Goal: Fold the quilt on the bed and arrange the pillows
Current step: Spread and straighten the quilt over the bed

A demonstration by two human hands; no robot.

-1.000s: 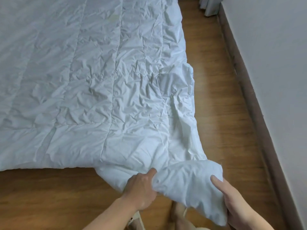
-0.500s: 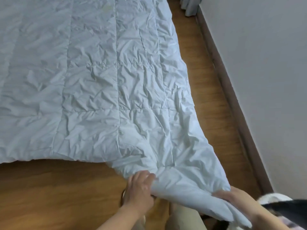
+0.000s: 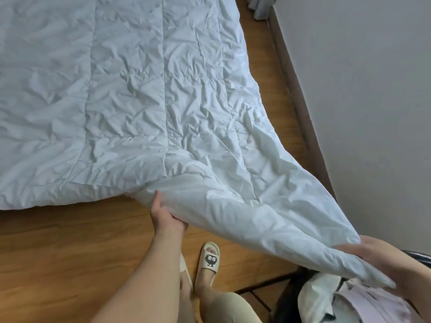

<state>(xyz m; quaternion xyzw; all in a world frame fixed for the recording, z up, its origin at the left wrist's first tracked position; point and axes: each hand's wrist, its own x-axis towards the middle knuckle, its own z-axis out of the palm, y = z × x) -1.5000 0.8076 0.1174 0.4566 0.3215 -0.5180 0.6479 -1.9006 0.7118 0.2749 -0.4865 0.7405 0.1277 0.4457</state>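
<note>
Your quilt (image 3: 130,94) lies spread flat over the bed, filling the far left, with only its near right corner lifted off toward the wall (image 3: 373,89). If you pull harder, the whole sheet may slide off onto the floor (image 3: 58,241), or the corner may drag across the clothes heap (image 3: 338,297) at near right. Your left hand (image 3: 164,216) pinches the near edge; your right hand (image 3: 373,255) grips the corner, and a weak pinch could let it slip.

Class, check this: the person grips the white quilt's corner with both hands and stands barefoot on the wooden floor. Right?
Not barefoot. The head view shows a cream slipper on the foot. Left hand and right hand do grip the quilt above the wooden floor.
</note>
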